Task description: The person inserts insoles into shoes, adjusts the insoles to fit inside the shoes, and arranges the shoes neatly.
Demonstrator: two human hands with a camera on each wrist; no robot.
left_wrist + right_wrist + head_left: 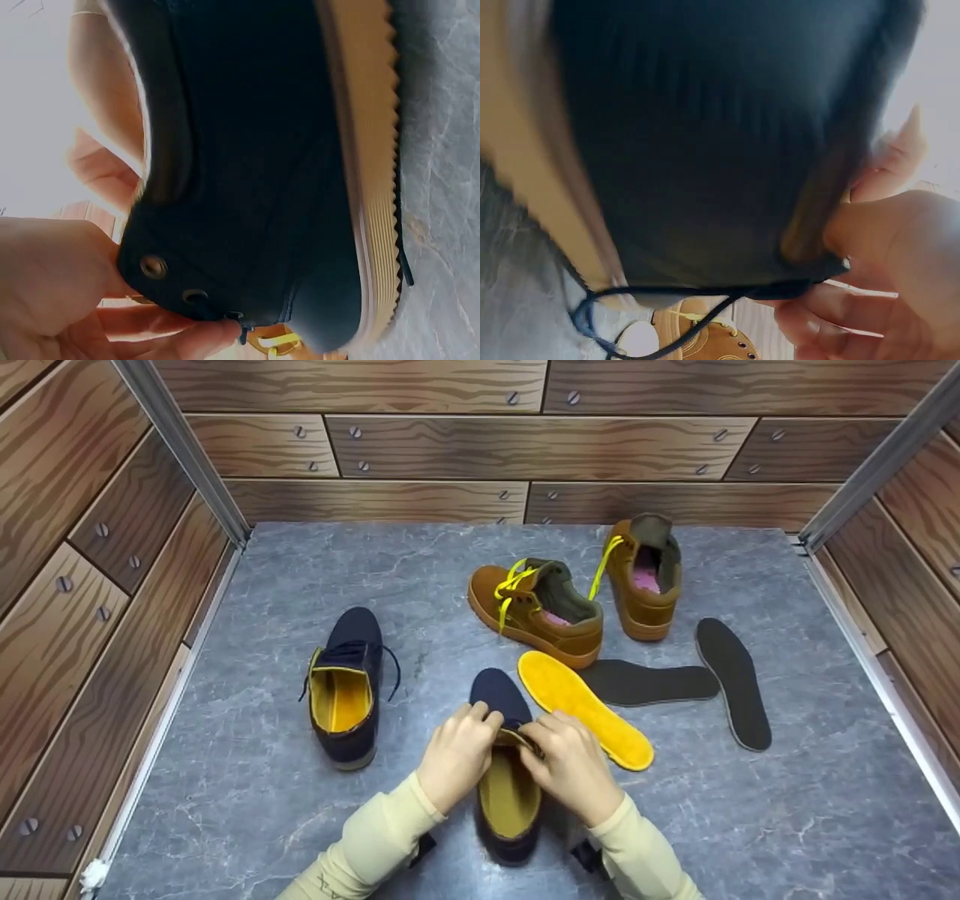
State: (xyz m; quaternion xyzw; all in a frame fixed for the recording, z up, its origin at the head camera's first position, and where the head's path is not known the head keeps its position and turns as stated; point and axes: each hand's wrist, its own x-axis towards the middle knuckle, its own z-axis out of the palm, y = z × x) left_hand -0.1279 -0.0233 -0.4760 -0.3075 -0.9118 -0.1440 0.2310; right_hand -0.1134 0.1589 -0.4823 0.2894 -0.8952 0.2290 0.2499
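Note:
A navy lace-up shoe point(510, 851) stands between the two hands, toe pointing away, its tan inside showing. My left hand point(459, 750) pinches the left eyelet flap; in the left wrist view the thumb is at the flap's edge and fingertips are by the metal eyelets point(154, 265). On the other side, my right hand point(574, 761) grips the right flap near the tongue. A dark lace point(675, 289) hangs in a loop below those fingers in the right wrist view. Beside the right hand lies a yellow insole point(585, 709).
Another navy shoe point(356, 634), yellow-orange inside, stands at the left. Two brown shoes with yellow laces, one angled point(555, 641) and one upright point(646, 619), are at the back right. Two black insoles, one crosswise point(652, 684) and one lengthwise point(735, 682), lie in front of them.

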